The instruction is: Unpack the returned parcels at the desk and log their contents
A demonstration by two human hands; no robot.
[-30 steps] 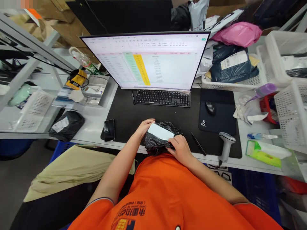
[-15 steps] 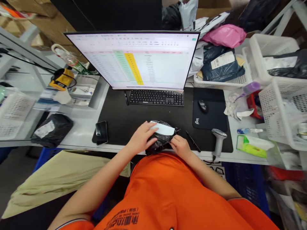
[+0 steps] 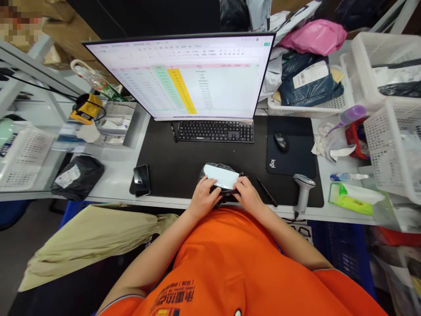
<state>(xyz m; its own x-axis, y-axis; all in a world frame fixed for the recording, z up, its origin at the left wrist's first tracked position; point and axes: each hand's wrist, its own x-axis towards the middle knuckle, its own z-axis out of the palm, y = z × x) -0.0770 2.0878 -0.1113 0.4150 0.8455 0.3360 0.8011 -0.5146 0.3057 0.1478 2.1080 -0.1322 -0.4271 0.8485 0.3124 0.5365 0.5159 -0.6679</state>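
A small parcel in a black plastic bag (image 3: 203,172) lies on the desk mat's front edge, right against my orange shirt. Its upper side carries a blank pale-blue label or sheet (image 3: 222,175). With fingers curled over the front left side, my left hand (image 3: 205,195) grips the parcel. On the other end, my right hand (image 3: 247,192) pinches its right side near the label's corner. Both thumbs press at the front edge of the bag. What is inside the bag is hidden. A black pen (image 3: 267,192) rests just right of my right hand.
A keyboard (image 3: 215,131) and monitor (image 3: 194,83) stand ahead. To the right are a mouse (image 3: 281,142), a barcode scanner (image 3: 303,192) and white baskets (image 3: 388,127). A phone (image 3: 142,180) and another black parcel (image 3: 77,177) lie left.
My left hand has moved from the top of the parcel down to its front left side, uncovering the pale label. My right hand has shifted slightly up onto the right end.
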